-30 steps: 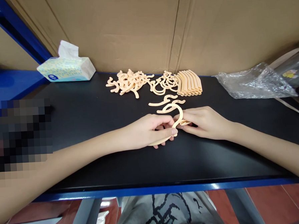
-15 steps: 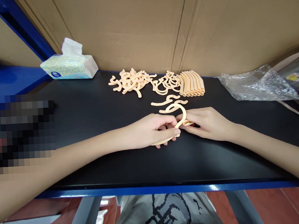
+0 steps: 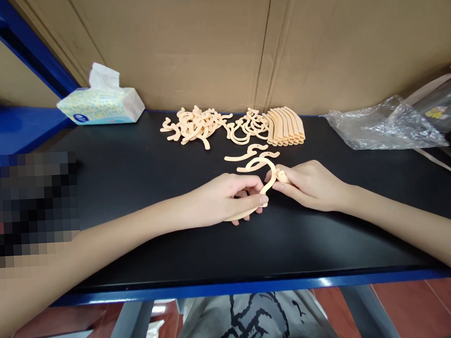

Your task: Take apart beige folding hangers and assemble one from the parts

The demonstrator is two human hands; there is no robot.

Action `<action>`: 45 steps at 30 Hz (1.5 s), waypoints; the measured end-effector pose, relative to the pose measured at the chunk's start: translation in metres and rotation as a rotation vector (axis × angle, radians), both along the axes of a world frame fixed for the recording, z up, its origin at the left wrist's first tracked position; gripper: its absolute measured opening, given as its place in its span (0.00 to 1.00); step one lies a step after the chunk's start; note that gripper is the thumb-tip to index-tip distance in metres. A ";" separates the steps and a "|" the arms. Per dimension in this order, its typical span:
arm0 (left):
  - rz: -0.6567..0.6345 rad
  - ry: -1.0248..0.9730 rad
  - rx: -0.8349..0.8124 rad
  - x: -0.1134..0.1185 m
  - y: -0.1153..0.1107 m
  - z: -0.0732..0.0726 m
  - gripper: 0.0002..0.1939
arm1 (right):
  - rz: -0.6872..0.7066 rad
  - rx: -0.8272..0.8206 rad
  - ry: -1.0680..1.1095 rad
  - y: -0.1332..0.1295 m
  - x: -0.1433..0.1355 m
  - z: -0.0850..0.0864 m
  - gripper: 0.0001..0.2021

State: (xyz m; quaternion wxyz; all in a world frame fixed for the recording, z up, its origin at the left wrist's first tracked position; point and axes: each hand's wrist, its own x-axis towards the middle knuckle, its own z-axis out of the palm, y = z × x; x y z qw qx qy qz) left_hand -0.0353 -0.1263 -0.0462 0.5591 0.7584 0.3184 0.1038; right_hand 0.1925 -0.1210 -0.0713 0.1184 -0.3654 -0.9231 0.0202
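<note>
The left hand [image 3: 238, 196] pinched a cream plastic hook [image 3: 273, 173] over the black tabletop [image 3: 230, 252]; just beside the hook's curve, the right hand [image 3: 307, 185] pinched another cream piece [image 3: 283, 176], and a clear plastic bag [image 3: 382, 125] lay farther right.

The left hand [image 3: 234, 198] pinches a cream hook [image 3: 272, 174] over the surface [image 3: 200, 256], the right hand [image 3: 314, 187] grips a cream piece [image 3: 282, 177] beside it! Behind, loose parts [image 3: 198, 126] lie heaped between tissue pack [image 3: 99, 106] and lined-up curved pieces [image 3: 287, 127].
</note>
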 end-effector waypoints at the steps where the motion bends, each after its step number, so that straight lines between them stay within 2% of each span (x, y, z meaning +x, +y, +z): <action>1: 0.002 0.004 -0.001 0.000 0.000 0.000 0.11 | -0.002 -0.007 0.001 0.000 0.000 0.001 0.20; 5: 0.013 0.007 -0.023 0.001 0.001 0.000 0.12 | -0.014 -0.020 -0.009 0.000 -0.001 0.002 0.20; 10: 0.019 -0.004 -0.085 0.001 0.002 0.000 0.14 | -0.032 0.013 0.058 0.000 -0.001 0.001 0.13; 13: 0.016 -0.034 -0.132 0.000 0.003 -0.001 0.14 | 0.030 0.029 0.067 0.000 -0.001 0.000 0.10; 16: 0.028 -0.073 -0.176 0.000 0.005 -0.003 0.14 | 0.100 0.046 0.051 0.000 -0.001 0.000 0.11; 22: 0.056 -0.093 -0.225 0.001 0.010 -0.003 0.14 | 0.127 0.025 0.049 0.001 -0.001 0.000 0.11; 26: 0.040 -0.114 -0.258 0.000 0.012 -0.002 0.10 | 0.179 0.033 0.036 0.001 -0.002 0.002 0.11; 30: 0.013 -0.123 -0.271 -0.002 0.014 -0.002 0.07 | 0.204 0.124 0.004 0.000 -0.004 0.003 0.12; 36: 0.018 -0.134 -0.278 -0.001 0.014 -0.002 0.07 | 0.152 0.208 -0.055 -0.006 -0.007 0.003 0.13; 45: 0.029 -0.150 -0.269 -0.001 0.013 0.001 0.08 | 0.276 0.320 -0.039 -0.006 -0.007 0.003 0.12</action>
